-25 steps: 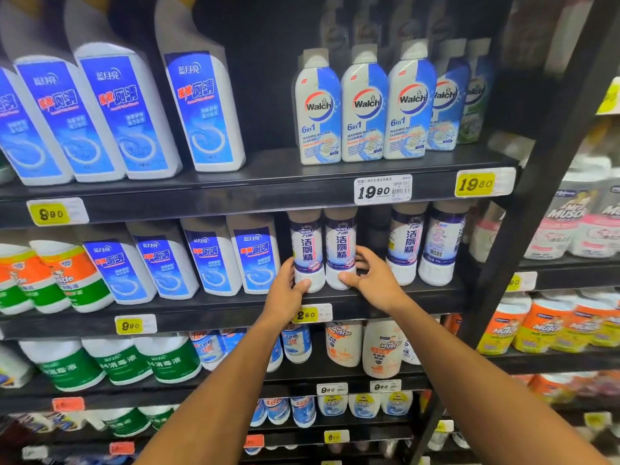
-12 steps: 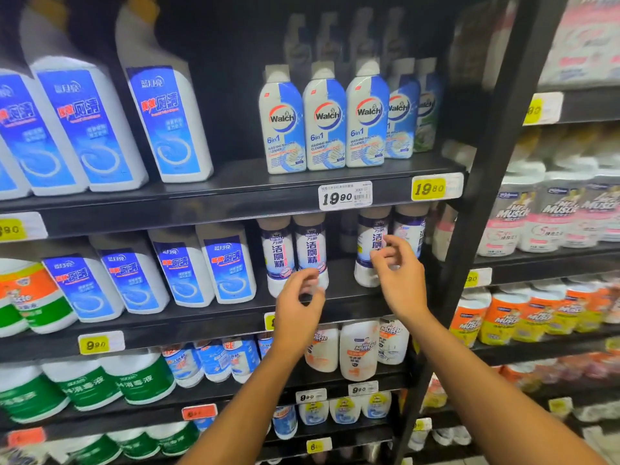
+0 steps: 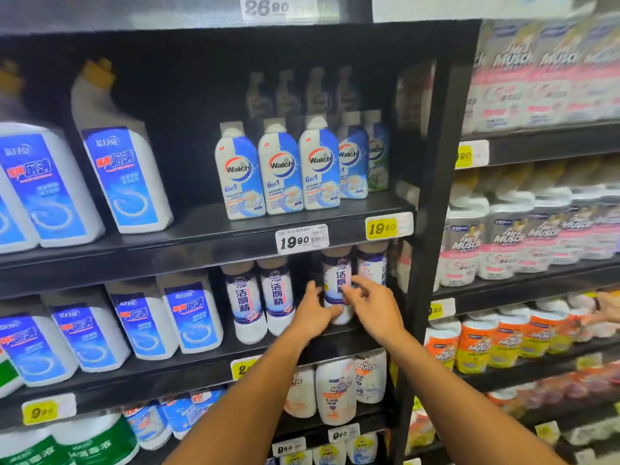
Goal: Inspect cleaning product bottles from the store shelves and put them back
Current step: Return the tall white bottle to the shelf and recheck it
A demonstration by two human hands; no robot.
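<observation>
My two bare forearms rise from the bottom of the frame toward the middle shelf (image 3: 188, 333), just right of centre. My left hand (image 3: 313, 312) lies against the lower left side of a white toilet cleaner bottle (image 3: 336, 280) with a blue label and bold Chinese characters, thumb pressed to its base and fingers reaching up along its side. My right hand (image 3: 370, 305) meets the same bottle from the right, fingertips bent onto the label. Both hands touch the bottle; whether either one closes round it I cannot tell, since the fingers blur. The bottle stands upright on the shelf, under the white 19.90 price tag (image 3: 302, 240).

Just left of it, across a small gap, stand two more bottles of the same cleaner (image 3: 261, 298), side by side. To its right another similar bottle (image 3: 371, 266) sits close beside it. Further left on that shelf is a row of white bottles with blue labels (image 3: 161, 318).

Below my arms, Mr Muscle bottles (image 3: 335, 391) fill the lower shelf. On the shelf above, centre of the frame, Walch washing machine cleaner bottles (image 3: 280, 169) stand in a line. A black upright post (image 3: 432, 209) divides this bay from the one at right, stocked with more Mr Muscle products (image 3: 513, 239).
</observation>
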